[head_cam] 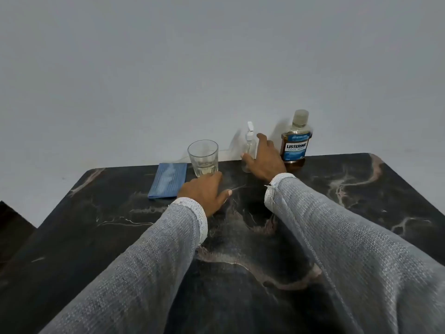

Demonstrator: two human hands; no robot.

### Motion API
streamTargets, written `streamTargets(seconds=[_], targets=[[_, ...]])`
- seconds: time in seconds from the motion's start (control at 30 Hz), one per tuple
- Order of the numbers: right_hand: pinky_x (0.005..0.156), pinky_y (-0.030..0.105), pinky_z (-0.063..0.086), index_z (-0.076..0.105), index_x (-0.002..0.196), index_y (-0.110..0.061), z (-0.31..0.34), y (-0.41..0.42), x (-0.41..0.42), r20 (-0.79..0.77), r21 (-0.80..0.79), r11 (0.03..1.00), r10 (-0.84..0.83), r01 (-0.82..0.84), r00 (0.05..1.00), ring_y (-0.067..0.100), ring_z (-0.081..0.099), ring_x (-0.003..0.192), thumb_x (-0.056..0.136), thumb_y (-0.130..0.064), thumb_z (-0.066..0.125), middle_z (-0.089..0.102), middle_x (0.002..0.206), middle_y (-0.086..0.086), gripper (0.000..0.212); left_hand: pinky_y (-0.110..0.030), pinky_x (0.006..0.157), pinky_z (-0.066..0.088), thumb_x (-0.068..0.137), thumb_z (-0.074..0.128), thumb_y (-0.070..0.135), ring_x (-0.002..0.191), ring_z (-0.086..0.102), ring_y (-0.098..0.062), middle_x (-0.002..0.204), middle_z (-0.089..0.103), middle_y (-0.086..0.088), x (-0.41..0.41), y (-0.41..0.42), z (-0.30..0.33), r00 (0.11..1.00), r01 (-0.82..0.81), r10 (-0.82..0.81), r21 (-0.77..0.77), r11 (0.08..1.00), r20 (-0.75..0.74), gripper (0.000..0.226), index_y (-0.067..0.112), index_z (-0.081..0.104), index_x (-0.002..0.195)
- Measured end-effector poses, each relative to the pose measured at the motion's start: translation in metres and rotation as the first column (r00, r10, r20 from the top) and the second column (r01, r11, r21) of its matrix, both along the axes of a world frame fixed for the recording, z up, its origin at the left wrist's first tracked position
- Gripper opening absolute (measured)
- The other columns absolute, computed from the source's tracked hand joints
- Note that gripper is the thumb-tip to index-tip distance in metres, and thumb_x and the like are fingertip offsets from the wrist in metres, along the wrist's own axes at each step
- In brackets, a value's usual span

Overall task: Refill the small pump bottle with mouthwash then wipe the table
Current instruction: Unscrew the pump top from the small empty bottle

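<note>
Pump bottle (249, 150): small, clear, white-topped; right hand (263, 160) spread, reaching beside it.

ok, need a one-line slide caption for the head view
Right hand reaches around the small pump bottle, left hand by the glass; mouthwash bottle stands capped.

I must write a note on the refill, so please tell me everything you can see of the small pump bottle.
The small pump bottle is clear plastic, slim, with a white pump head still fitted on top. It stands upright at the far edge of the dark marble table, between the drinking glass and the mouthwash bottle. It looks nearly empty. The right hand reaches around it, thumb at its lower body; a firm grip cannot be confirmed.
</note>
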State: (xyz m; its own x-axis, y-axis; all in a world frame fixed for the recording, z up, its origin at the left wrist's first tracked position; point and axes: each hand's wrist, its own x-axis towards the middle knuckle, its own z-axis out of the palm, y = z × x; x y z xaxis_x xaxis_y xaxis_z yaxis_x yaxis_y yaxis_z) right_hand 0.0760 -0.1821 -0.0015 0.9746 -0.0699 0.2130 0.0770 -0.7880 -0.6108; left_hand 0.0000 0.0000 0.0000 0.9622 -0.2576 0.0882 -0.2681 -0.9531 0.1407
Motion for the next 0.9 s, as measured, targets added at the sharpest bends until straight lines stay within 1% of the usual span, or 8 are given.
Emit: streamTargets(seconds=[0.13,0.27,0.37,0.47,0.53,0.63,0.8,0.9], targets=[[0.097,0.048,0.046,0.031,0.139,-0.014,-0.009,0.004,0.013,0.011,0.005,1.0,0.006,-0.006,1.0,0.035,0.053,0.117,0.089,-0.034,0.063,0.05,0.133,0.015,0.063,-0.046,0.085,0.053,0.092,0.045,0.055,0.104,0.062,-0.026,0.118,0.063,0.0,0.009,0.004,-0.012,1.0,0.02,-0.02,-0.011,1.0,-0.009,0.046,0.023,0.047,0.124],[0.092,0.038,0.048,0.036,0.134,-0.013,-0.016,0.005,0.014,0.051,0.08,0.997,-0.002,-0.002,0.999,0.029,0.058,0.109,0.089,-0.026,0.066,0.058,0.123,0.012,0.056,-0.046,0.086,0.053,0.092,0.045,0.055,0.104,0.062,-0.025,0.119,0.063,0.001,0.008,0.007,-0.018,1.0,0.014,-0.016,-0.064,0.998,-0.024,0.046,0.024,0.047,0.127],[0.084,0.03,0.047,0.038,0.134,-0.015,-0.015,0.005,-0.002,0.083,0.184,0.982,0.018,-0.033,0.996,0.024,0.058,0.102,0.089,-0.026,0.066,0.057,0.118,0.009,0.054,-0.044,0.086,0.052,0.092,0.048,0.054,0.103,0.062,-0.02,0.116,0.063,0.006,-0.001,0.008,-0.015,1.0,0.004,-0.008,-0.167,0.986,-0.021,0.043,0.026,0.05,0.125],[0.078,0.022,0.047,0.037,0.134,-0.02,-0.011,0.006,-0.039,0.117,0.33,0.936,0.092,-0.126,0.989,0.014,0.057,0.096,0.089,-0.032,0.066,0.057,0.114,0.002,0.055,-0.038,0.083,0.053,0.091,0.054,0.05,0.096,0.062,-0.013,0.109,0.065,0.011,-0.02,0.01,-0.013,1.0,-0.002,0.003,-0.357,0.934,0.003,0.036,0.028,0.055,0.119],[0.084,0.022,0.047,0.037,0.134,-0.024,-0.013,0.009,-0.074,0.13,0.4,0.901,0.127,-0.169,0.983,0.008,0.057,0.099,0.087,-0.039,0.066,0.058,0.115,-0.004,0.057,-0.03,0.078,0.053,0.09,0.058,0.046,0.089,0.063,-0.005,0.101,0.066,0.014,-0.04,0.012,-0.014,1.0,-0.019,0.02,-0.539,0.842,-0.004,0.029,0.028,0.06,0.112],[0.086,0.024,0.05,0.04,0.129,-0.032,-0.026,0.017,-0.126,0.167,0.42,0.884,0.148,-0.206,0.975,0.004,0.059,0.102,0.085,-0.045,0.065,0.06,0.116,-0.01,0.052,-0.013,0.075,0.05,0.09,0.063,0.034,0.088,0.064,0.003,0.095,0.068,0.016,-0.077,0.014,-0.02,0.999,-0.027,0.037,-0.757,0.652,-0.003,0.019,0.024,0.066,0.106],[0.075,0.013,0.049,0.041,0.125,-0.04,-0.043,0.033,-0.189,0.229,0.41,0.866,0.205,-0.286,0.951,0.0,0.06,0.094,0.085,-0.046,0.065,0.06,0.105,-0.017,0.047,-0.014,0.084,0.049,0.093,0.061,0.023,0.098,0.064,0.0,0.105,0.069,0.009,-0.12,0.01,-0.019,0.997,-0.037,0.077,-0.916,0.4,-0.007,0.017,0.022,0.065,0.11],[0.074,0.019,0.053,0.039,0.126,-0.044,-0.048,0.04,-0.209,0.258,0.407,0.849,0.248,-0.337,0.934,0.003,0.061,0.093,0.086,-0.043,0.065,0.06,0.107,-0.017,0.049,-0.018,0.091,0.049,0.096,0.056,0.022,0.106,0.063,-0.003,0.113,0.067,0.008,-0.134,0.005,-0.015,0.998,-0.011,0.06,-0.947,0.322,0.008,0.021,0.02,0.063,0.116]])
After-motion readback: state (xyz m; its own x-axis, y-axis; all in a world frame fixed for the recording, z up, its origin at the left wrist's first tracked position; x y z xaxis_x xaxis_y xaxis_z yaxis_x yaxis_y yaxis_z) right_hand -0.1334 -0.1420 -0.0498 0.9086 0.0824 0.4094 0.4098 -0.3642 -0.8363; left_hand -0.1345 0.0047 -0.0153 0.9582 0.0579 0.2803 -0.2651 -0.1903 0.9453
